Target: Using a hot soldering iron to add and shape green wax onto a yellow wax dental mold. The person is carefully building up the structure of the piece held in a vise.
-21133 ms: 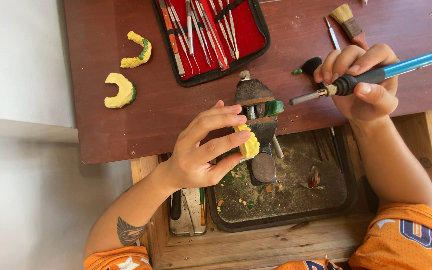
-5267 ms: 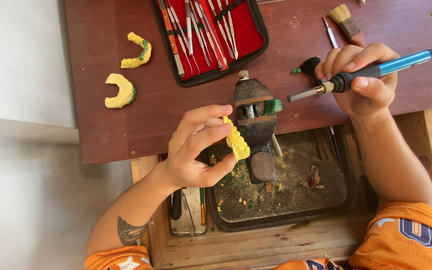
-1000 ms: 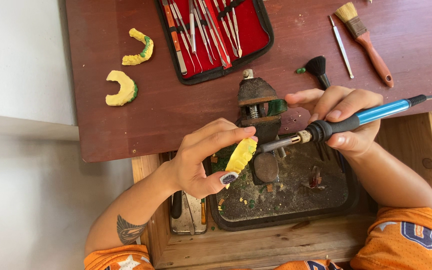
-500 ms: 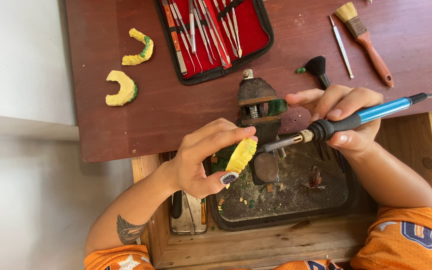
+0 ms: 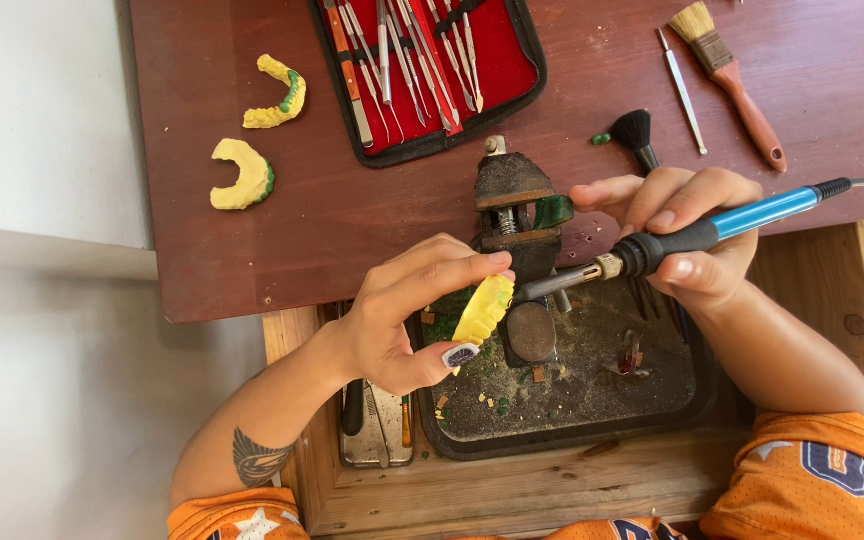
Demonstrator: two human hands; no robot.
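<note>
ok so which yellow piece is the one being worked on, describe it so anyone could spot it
Start at the small bench vise on the desk's front edge. Just below-left of it, the left hand pinches a yellow arch-shaped piece, touched by the heated tool; unlike the two on the desk, it's held.

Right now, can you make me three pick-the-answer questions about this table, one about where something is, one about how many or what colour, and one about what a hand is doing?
1. Where is the red tool case?
A. At the top of the brown table
B. Inside the black tray
C. On the floor

2. How many yellow curved pieces lie loose on the table's left part?
A. One
B. Two
C. Four

3. What is the left hand doing?
A. Lying flat and empty
B. Holding a yellow piece
C. Holding a brush

Answers:
1 A, the case lies open at the table's far edge.
2 B, one piece lies above another.
3 B, its fingers pinch the yellow piece over the black tray, while the right hand points the blue-handled tool at it.
</note>
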